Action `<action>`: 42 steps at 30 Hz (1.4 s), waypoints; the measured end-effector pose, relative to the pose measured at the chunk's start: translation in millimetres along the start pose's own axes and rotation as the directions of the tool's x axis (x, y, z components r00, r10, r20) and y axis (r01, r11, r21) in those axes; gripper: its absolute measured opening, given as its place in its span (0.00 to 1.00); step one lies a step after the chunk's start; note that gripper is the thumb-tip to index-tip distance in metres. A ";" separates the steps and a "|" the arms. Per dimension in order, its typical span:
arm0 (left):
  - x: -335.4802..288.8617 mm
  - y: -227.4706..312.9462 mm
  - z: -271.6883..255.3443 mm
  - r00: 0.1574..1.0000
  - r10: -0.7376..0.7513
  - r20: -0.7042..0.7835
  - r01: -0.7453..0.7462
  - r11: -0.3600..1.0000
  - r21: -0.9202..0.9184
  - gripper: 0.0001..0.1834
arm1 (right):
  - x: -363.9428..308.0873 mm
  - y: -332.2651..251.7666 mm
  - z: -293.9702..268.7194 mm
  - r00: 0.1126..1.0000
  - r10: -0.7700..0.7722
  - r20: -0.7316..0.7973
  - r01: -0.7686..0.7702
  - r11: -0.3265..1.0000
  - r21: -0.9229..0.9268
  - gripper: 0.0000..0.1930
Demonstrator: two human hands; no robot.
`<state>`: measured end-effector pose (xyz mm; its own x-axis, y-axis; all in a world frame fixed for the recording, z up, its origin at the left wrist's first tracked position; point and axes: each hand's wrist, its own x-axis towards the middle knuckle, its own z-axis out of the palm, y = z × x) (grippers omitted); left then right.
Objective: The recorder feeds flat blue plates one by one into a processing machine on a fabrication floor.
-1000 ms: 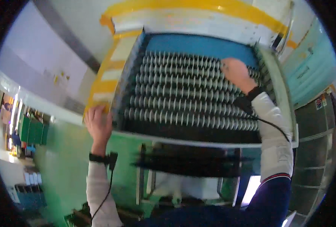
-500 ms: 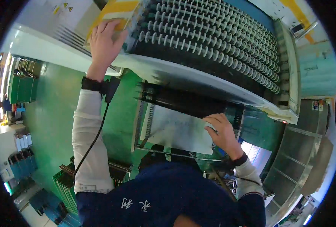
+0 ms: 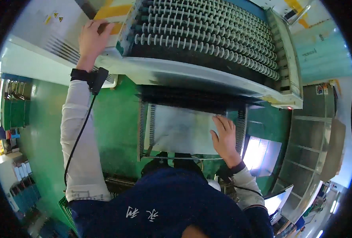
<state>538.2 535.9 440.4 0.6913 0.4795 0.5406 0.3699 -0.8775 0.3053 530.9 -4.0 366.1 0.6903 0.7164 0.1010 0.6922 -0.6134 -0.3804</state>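
Note:
My left hand (image 3: 92,41) is at the upper left, at the yellow-taped corner (image 3: 110,14) of a roller conveyor machine. Its fingers are slightly bent and the thumb stands apart; I see nothing held. Lower down, my right hand (image 3: 226,139) is open over the right side of a pale flat board (image 3: 184,129) in a slotted metal rack (image 3: 140,131). Its fingertips reach toward dark thin panels (image 3: 176,98) standing along the rack's far side. Whether they touch anything, I cannot tell. White disc rollers (image 3: 207,47) run in rows across the machine.
The machine's white front edge (image 3: 192,73) hangs over the rack's far side. To the right stand a grey metal cabinet (image 3: 308,131) and a bright panel (image 3: 261,154). Green floor (image 3: 112,119) shows left of the rack. A black cable (image 3: 80,137) runs down my left forearm.
The view has shifted, so the machine sits farther left and higher. My left hand remains by the taped corner, its fingers more bent. My right hand stays over the rack, fingers pointing more forward.

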 end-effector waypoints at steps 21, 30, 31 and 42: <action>-2.9 2.3 -4.7 0.998 -0.045 -0.050 0.046 0.999 0.029 0.16 | 25.8 1.6 37.9 0.998 0.001 0.069 0.003 0.999 -0.049 0.06; -5.1 1.5 -9.4 0.992 -0.041 -0.116 0.026 0.991 -0.128 0.13 | 45.6 -5.0 -15.2 0.994 -0.035 0.104 0.058 0.973 -0.222 0.08; -5.3 2.9 -6.6 0.992 -0.037 -0.118 0.020 0.990 -0.140 0.12 | 42.4 -7.8 -31.7 0.997 -0.055 0.062 0.068 0.974 -0.218 0.08; -6.3 1.7 -11.2 0.990 -0.051 -0.129 0.027 0.983 -0.181 0.12 | -5.9 19.3 -193.4 0.890 0.269 -0.368 -0.163 0.941 0.295 0.05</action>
<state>527.5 531.5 446.3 0.5858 0.5207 0.6211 0.2699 -0.8479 0.4563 580.9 -84.4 535.9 0.8783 0.3498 0.3260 0.4771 -0.5960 -0.6459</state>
